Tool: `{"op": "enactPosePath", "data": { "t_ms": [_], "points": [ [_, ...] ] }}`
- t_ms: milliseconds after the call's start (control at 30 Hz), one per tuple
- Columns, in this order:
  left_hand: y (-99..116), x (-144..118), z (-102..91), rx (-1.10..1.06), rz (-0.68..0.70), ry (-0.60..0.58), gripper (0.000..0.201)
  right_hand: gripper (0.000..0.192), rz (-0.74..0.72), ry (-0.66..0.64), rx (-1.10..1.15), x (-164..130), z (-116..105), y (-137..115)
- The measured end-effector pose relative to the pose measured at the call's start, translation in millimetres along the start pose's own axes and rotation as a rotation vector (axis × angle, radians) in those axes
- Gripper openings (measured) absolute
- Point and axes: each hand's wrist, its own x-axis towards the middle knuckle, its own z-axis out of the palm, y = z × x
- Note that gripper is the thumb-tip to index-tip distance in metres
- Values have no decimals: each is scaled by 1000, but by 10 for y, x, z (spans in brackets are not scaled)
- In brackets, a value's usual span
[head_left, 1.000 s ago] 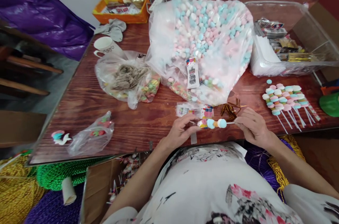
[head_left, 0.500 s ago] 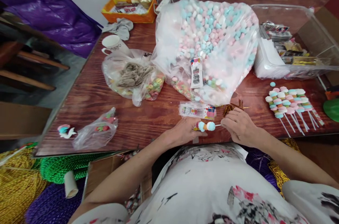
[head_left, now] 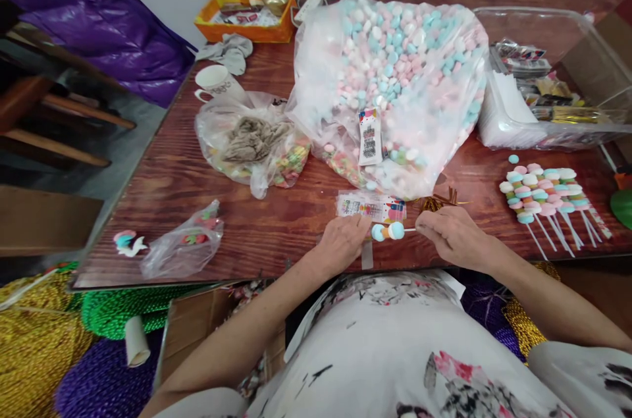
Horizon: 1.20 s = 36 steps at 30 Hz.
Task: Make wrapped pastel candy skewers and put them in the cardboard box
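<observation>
The left hand (head_left: 344, 241) now covers more of the pale-blue-and-tan marshmallow skewer (head_left: 388, 232), fingers closed over its left end; the right hand (head_left: 451, 232) pinches its white stick (head_left: 410, 230), seemingly steadying it.

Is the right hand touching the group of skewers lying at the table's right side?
No: the right hand pinches the white stick of another marshmallow skewer, apart from that group of skewers.

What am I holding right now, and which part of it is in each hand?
A candy skewer: your left hand holds the candy end, your right hand the bare end of its white stick.
</observation>
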Motion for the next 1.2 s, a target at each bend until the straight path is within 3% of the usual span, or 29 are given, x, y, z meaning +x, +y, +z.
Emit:
{"op": "enactPosePath", "data": {
  "t_ms": [133, 200, 300, 400, 567, 667, 733, 833, 1067, 1200],
  "points": [
    [7, 16, -66, -115, -68, -63, 35, 19, -32, -126, 73, 13, -62, -48],
    [19, 20, -110, -257, -73, -108, 41, 19, -92, -61, 11, 28, -40, -50],
    [57, 21, -198, -537, 28, -193, 53, 22, -235, 178, -184, 80, 21, -19],
    [93, 7, -288, -767, 100, -294, 78, 21, -391, 337, -321, 134, 41, 41],
    [62, -42, -290, -999, 138, -342, 105, 21, -508, 331, -302, 113, -9, 98],
    [38, -47, -226, -1091, 81, -422, 112, 19, -528, 316, -238, 89, -20, 80],
    [48, -33, -202, -1098, 76, -447, 115, 19, -537, 349, -211, 99, -19, 69],
    [93, -14, -208, -1026, 120, -364, 114, 19, -527, 352, -225, 133, -14, 77],
    [184, -87, -218, -674, 6, -315, 97, 19, -487, 117, -300, 125, 52, 85],
    [185, -58, -240, -655, 17, -320, 94, 21, -539, 110, -219, 142, 36, -37]
  ]
}}
